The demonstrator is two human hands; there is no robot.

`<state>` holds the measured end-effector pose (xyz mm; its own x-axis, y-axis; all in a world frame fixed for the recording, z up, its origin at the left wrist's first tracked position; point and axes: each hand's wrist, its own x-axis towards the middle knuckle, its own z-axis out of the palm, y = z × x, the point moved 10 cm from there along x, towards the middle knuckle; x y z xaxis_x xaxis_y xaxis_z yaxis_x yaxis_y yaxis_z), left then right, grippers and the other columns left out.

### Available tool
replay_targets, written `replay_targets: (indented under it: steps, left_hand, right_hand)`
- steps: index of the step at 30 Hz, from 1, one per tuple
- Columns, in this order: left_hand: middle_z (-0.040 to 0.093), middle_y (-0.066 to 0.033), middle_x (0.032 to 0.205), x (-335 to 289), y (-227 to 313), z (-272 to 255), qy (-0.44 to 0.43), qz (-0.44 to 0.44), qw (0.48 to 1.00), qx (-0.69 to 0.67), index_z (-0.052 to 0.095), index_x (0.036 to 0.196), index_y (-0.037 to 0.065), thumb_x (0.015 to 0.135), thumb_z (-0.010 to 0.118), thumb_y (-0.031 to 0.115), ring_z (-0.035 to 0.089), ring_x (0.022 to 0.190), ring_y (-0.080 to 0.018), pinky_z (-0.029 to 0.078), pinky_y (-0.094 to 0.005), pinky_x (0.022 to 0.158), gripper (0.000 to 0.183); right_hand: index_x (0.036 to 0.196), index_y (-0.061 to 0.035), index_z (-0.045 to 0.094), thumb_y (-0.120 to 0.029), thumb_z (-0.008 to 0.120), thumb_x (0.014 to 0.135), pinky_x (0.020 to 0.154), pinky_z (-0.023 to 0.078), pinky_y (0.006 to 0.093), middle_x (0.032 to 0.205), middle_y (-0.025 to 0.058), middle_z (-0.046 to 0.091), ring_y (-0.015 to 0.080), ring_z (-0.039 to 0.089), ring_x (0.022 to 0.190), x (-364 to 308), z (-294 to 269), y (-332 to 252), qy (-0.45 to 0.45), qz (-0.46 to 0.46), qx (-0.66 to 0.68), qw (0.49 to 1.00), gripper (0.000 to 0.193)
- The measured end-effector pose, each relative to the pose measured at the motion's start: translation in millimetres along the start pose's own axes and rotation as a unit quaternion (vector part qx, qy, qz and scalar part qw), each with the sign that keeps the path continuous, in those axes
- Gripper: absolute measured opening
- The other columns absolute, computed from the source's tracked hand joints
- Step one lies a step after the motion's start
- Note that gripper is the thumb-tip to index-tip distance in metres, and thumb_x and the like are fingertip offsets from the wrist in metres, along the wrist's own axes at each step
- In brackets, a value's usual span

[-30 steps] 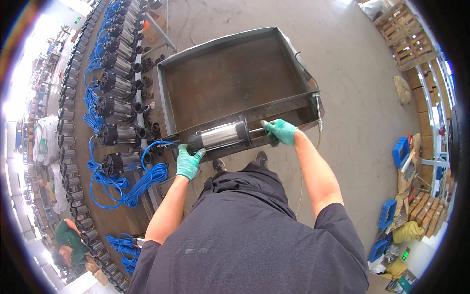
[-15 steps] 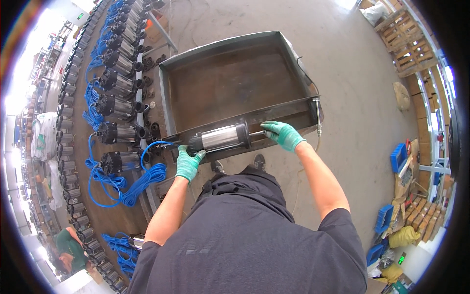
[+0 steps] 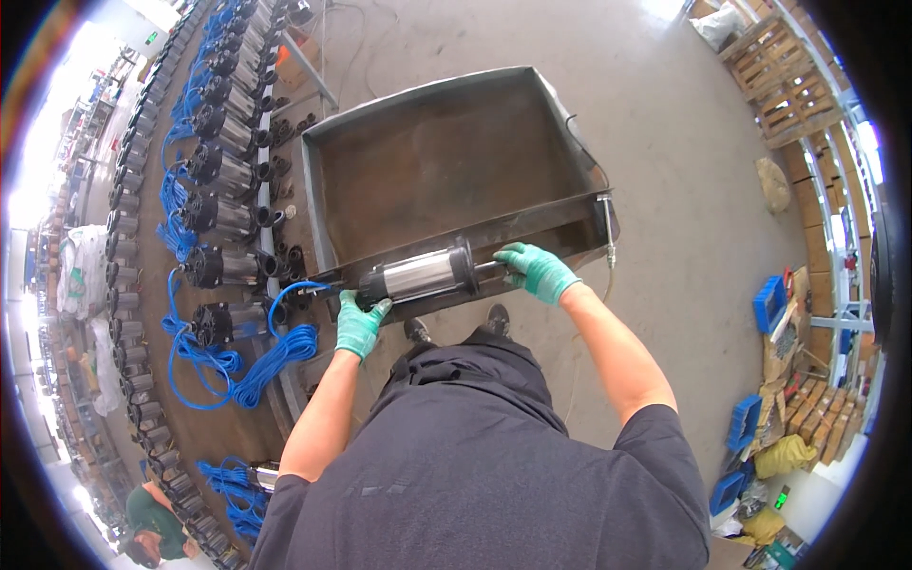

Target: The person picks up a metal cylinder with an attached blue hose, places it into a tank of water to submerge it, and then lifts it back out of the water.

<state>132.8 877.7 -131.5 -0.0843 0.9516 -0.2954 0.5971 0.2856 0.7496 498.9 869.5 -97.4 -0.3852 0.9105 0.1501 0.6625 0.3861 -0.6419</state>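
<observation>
Two hands in thin green gloves were at a shiny silver, tube-shaped metal motor with black ends (image 3: 418, 274), which lay between them. The left hand (image 3: 358, 326) touched the black left end, thumb spread away from the fingers; some fingertips were hidden, so how tightly it held could not be told. The right hand (image 3: 539, 273) had its fingers bent at a thin gray metal rod (image 3: 489, 266) poking from the motor's other end. They covered the rod's tip, so whether they pinched it was hard to see. Past the grip was a wide, boxy metal tray, brown and stained inside (image 3: 437, 161); the motor hid part of its near edge. Left of the grip, a smooth, bright blue cable (image 3: 302, 286) curved toward a loopy blue bundle (image 3: 277, 361).
</observation>
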Motion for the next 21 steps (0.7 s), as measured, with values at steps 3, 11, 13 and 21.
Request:
replay_targets:
  steps: [3, 11, 13, 21]
  left_hand:
    - [0.068, -0.0184, 0.116, -1.9, 7.1, -2.8, 0.015, 0.007, 1.0, 0.004, 0.052, 0.125, -0.004, 0.08, 0.086, 0.024, 0.065, 0.104, -0.026, 0.05, -0.0369, 0.095, 0.063]
    - [0.07, -0.0161, 0.109, -7.2, -4.8, -0.3, 0.004, -0.005, 1.0, 0.003, 0.051, 0.123, -0.003, 0.079, 0.088, 0.02, 0.067, 0.098, -0.0247, 0.052, -0.0363, 0.092, 0.062]
    - [0.07, -0.0155, 0.108, -8.5, 1.4, -2.2, 0.0, -0.008, 1.0, 0.008, 0.05, 0.122, -0.002, 0.079, 0.088, 0.019, 0.067, 0.098, -0.0243, 0.052, -0.0362, 0.092, 0.061]
    - [0.069, -0.0122, 0.108, -1.1, -1.9, 2.8, -0.004, -0.001, 0.999, -0.033, 0.051, 0.122, 0.0, 0.078, 0.088, 0.014, 0.064, 0.096, -0.0217, 0.051, -0.0348, 0.091, 0.059]
  right_hand:
    - [0.115, -0.0064, 0.071, -0.021, 0.074, 0.092, 0.083, 0.055, 0.0398, 0.105, 0.0162, 0.072, 0.0336, 0.069, 0.093, -0.9, 11.5, 28.6, -0.013, 0.086, 0.134, 0.987, 0.027]
    - [0.142, -0.0104, 0.055, -0.037, 0.069, 0.096, 0.068, 0.054, 0.0392, 0.094, 0.0145, 0.07, 0.0257, 0.068, 0.076, -12.1, 27.6, 24.9, 0.019, 0.187, 0.143, 0.972, 0.055]
    - [0.146, -0.0131, 0.05, -0.034, 0.068, 0.096, 0.073, 0.054, 0.043, 0.1, 0.0179, 0.068, 0.0312, 0.068, 0.082, -9.9, 16.0, 12.8, -0.028, 0.123, 0.023, 0.992, 0.057]
    - [0.146, -0.0138, 0.051, -0.036, 0.067, 0.096, 0.087, 0.052, 0.0481, 0.113, 0.018, 0.067, 0.0372, 0.067, 0.1, -0.7, 30.7, 32.9, -0.121, 0.122, -0.048, 0.984, 0.057]
